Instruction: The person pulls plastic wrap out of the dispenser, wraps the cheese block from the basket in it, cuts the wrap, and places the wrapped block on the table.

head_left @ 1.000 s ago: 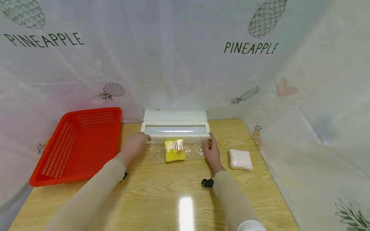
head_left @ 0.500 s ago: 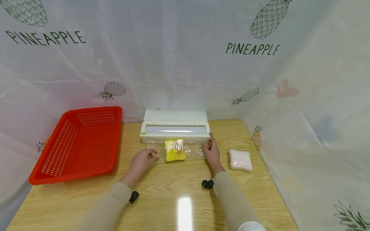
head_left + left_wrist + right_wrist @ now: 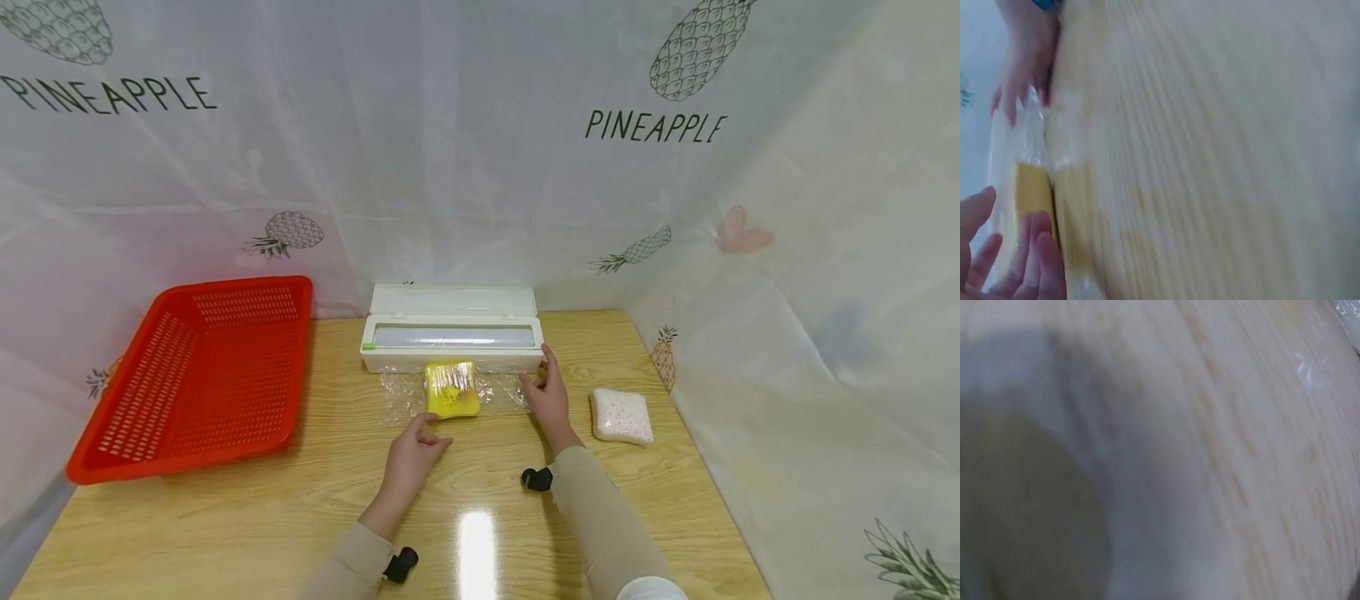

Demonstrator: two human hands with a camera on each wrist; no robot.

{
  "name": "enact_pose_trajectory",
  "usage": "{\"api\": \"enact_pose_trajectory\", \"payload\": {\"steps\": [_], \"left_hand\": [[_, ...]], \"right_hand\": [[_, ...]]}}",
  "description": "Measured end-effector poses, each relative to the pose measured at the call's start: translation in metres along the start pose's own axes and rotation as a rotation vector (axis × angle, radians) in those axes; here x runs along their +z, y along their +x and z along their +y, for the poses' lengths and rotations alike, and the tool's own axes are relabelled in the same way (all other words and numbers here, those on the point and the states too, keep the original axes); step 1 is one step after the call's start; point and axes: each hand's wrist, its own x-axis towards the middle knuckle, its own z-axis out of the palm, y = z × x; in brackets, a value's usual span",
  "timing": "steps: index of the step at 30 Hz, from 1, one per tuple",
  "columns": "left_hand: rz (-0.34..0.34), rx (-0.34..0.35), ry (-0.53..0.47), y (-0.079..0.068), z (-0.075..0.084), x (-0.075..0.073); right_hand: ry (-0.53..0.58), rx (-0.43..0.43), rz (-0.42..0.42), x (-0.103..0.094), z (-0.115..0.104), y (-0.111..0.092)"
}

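A yellow sponge (image 3: pixel 452 390), pillow-shaped, sits under clear cling film (image 3: pixel 397 395) that runs out from a long white cling film dispenser (image 3: pixel 450 360). The dispenser's lid stands open at the back, and the roll shows through its slot. My left hand (image 3: pixel 411 462) is at the sponge's near edge, index fingertip right at its front left corner, thumb apart. In the left wrist view its loosely bent fingers (image 3: pixel 1044 262) overlap the yellow sponge. My right hand (image 3: pixel 550 398) grips the dispenser's right end, fingers at the side and thumb at the front. The right wrist view shows blurred tabletop.
A red perforated basket (image 3: pixel 202 383) stands at the left of the wooden table (image 3: pixel 300 517). To the right of my right hand lies a pale speckled sponge (image 3: pixel 622 416). A pineapple-print curtain (image 3: pixel 465 183) hangs behind and along the right side.
My left hand has left the dispenser's left end and moved right and toward me, down to the sponge's near edge. The right hand stays at the dispenser's right end.
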Motion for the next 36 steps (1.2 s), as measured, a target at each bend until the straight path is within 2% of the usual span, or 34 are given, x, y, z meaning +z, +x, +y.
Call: {"api": "enact_pose_trajectory", "payload": {"steps": [5,8,14,17,21,25,29,32,36], "left_hand": [[0.006,-0.117,-0.338,0.003,-0.003,0.019],[0.049,-0.156,-0.431,0.008,-0.004,0.027],[0.175,-0.171,-0.520,0.016,0.000,0.038],[0.225,-0.177,-0.557,0.019,0.003,0.042],[0.304,-0.195,-0.568,0.024,0.005,0.046],[0.377,-0.213,-0.595,0.029,0.006,0.047],[0.409,-0.224,-0.598,0.032,0.007,0.049],[0.410,-0.222,-0.595,0.032,0.006,0.049],[0.399,-0.228,-0.535,0.029,0.006,0.045]], "right_hand": [[-0.008,-0.012,0.005,0.000,0.000,-0.001],[-0.007,-0.019,0.007,0.001,-0.001,-0.002],[0.010,-0.040,0.004,0.002,-0.001,-0.002],[0.013,-0.091,0.021,0.002,-0.002,-0.003],[0.098,-0.149,0.046,-0.002,-0.020,-0.015],[0.145,-0.136,0.050,-0.004,-0.041,-0.034],[0.159,-0.084,0.077,-0.004,-0.050,-0.054],[0.193,-0.057,0.119,-0.002,-0.045,-0.066],[0.217,-0.117,0.113,-0.006,-0.059,-0.083]]}}
